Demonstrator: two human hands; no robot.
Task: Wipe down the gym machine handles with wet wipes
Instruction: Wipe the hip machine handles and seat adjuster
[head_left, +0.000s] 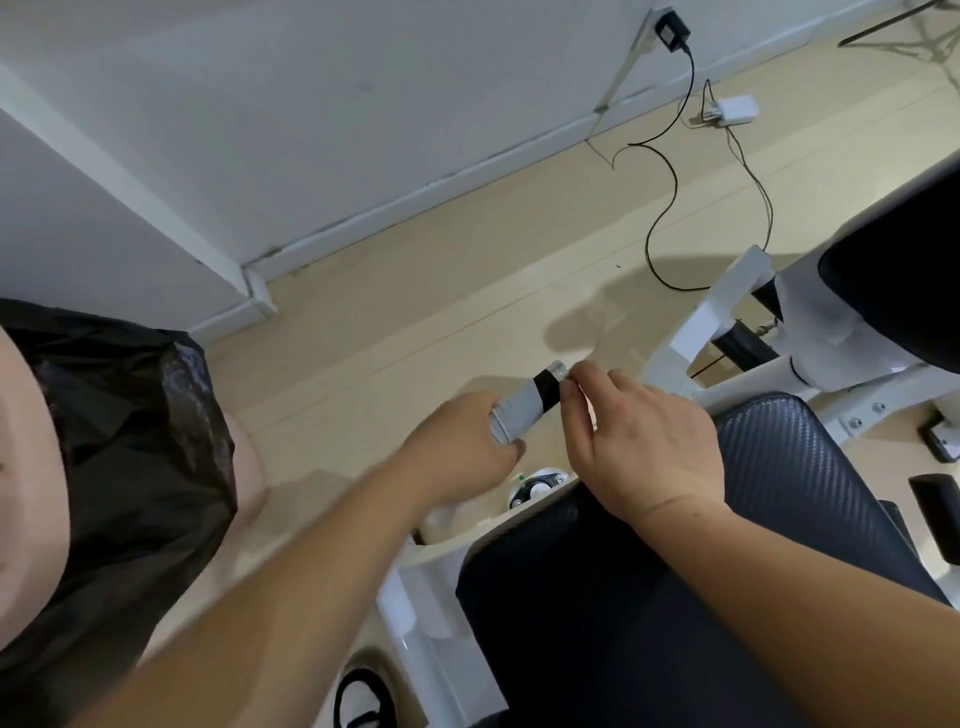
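Note:
A black machine handle (549, 385) with a silver end cap points up and to the right at the centre. A grey-white wet wipe (517, 411) is wrapped around its lower part. My left hand (462, 447) grips the handle through the wipe from the left. My right hand (647, 441) comes in from the right, its fingertips pinching the handle's tip just beside the silver cap. The rest of the handle's stem is hidden under my hands.
A black padded seat (779, 467) on a white machine frame (727, 306) fills the right and bottom. A black plastic bag (130, 441) hangs at the left. Cables (670, 171) and a white adapter (735, 109) lie on the beige floor by the wall.

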